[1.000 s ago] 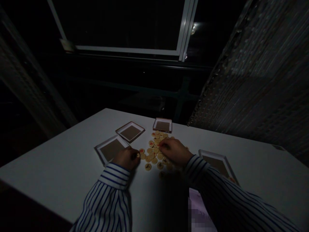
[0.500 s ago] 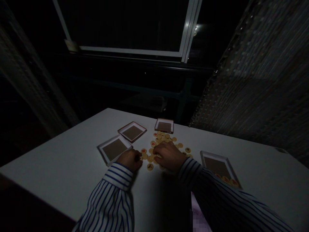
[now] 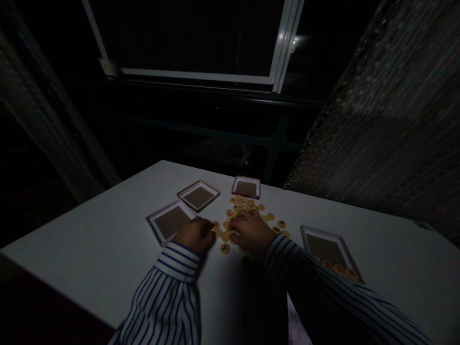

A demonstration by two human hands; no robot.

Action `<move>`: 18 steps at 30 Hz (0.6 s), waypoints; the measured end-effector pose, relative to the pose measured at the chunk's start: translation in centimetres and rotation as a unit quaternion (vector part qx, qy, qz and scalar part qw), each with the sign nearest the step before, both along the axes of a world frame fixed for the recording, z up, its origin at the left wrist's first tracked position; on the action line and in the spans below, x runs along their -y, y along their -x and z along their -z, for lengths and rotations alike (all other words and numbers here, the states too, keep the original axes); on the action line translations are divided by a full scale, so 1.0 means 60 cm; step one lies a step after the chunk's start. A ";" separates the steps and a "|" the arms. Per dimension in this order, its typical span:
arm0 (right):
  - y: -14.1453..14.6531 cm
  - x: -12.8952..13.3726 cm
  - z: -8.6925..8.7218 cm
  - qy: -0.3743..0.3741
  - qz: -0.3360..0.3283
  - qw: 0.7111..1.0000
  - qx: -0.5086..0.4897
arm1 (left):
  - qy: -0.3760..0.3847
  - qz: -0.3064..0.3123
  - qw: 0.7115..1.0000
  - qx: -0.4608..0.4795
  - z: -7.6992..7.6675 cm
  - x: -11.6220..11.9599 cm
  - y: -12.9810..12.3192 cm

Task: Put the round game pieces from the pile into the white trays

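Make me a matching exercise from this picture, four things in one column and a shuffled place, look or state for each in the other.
1. Right hand
2. Sleeves
3. Rightmost tray
4. Left hand

A. Holding red-marked pieces
B. At the left side of the loose round pieces
C. Over the loose round pieces
D. Blue-striped

Pairs: 1-C, 2-D, 3-A, 4-B

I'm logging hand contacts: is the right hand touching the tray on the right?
Apart: in the head view, tabletop and loose pieces show between the right hand and the right-hand tray.
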State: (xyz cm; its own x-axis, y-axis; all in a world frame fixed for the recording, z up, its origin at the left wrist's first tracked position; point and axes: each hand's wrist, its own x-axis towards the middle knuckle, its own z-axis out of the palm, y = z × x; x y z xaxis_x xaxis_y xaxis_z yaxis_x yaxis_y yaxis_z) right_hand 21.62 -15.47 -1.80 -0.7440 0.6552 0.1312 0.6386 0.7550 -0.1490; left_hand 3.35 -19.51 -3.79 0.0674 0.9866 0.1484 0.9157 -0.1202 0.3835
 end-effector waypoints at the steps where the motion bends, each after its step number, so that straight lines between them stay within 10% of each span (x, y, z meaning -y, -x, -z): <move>1: -0.001 -0.001 -0.001 0.009 0.004 1.000 -0.015 | -0.016 0.007 1.000 0.012 0.002 -0.001 0.000; 18: 0.002 -0.026 0.006 0.397 0.056 0.838 -0.370 | -0.192 0.063 0.976 0.086 0.009 -0.007 -0.040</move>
State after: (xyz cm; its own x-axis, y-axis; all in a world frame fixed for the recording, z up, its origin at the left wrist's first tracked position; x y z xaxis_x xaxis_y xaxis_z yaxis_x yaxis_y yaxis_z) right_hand 21.51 -13.93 -2.15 -0.5802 0.8143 0.0188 0.2099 0.1718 -0.9625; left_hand 5.76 -19.08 -4.34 0.1256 0.8421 0.5245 0.8111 -0.3916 0.4345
